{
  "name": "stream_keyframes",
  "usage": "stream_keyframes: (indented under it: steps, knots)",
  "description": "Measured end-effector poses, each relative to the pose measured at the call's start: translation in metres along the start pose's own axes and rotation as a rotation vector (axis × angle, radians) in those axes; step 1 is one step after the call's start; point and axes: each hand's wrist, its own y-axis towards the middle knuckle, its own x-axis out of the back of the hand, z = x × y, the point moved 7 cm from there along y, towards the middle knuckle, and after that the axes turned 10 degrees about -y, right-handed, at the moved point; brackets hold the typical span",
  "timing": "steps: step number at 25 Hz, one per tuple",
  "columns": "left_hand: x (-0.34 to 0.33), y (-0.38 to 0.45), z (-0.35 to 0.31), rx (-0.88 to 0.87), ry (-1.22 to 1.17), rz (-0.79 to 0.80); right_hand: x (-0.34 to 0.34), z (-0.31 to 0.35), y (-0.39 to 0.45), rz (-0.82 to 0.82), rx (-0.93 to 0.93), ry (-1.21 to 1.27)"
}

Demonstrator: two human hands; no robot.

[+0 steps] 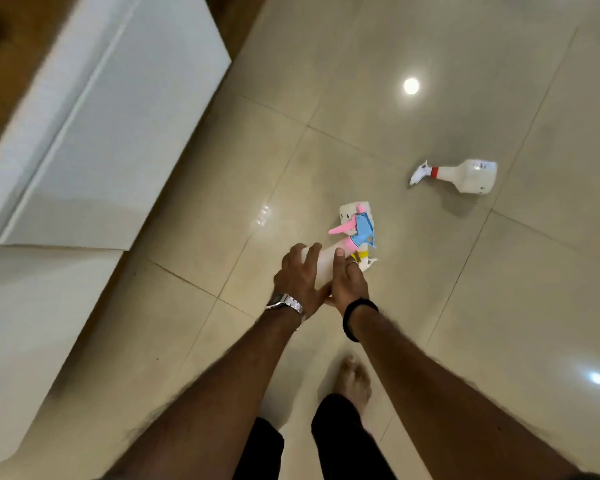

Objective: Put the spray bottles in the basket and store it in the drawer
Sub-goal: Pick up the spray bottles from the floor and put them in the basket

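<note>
Both my hands meet over the floor and together grip a bundle of white spray bottles (321,263). My left hand (300,280), with a steel watch, wraps the bottle bodies from the left. My right hand (347,282), with a black wristband, holds them from the right. Pink (343,228), blue (365,232) and yellow (362,255) spray heads stick out beyond my fingers. Another white spray bottle (465,176) with a red collar lies on its side on the tiles, far right of my hands. No basket is in view.
A white drawer front (118,133) stands pulled out from the white cabinet (25,323) on the left. Glossy beige floor tiles (430,323) spread around. My bare foot (352,382) and dark trouser legs show below my arms.
</note>
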Motion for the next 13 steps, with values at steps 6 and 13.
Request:
stream_keyframes:
  steps: [6, 13]
  knots:
    - [0.16, -0.083, -0.052, -0.048, -0.28, -0.31, 0.0, 0.166, -0.128, 0.014, 0.406, -0.395]
    - [0.35, -0.211, 0.014, 0.034, -0.359, -0.732, -0.142, 0.297, -0.3, 0.265, 0.896, -0.776]
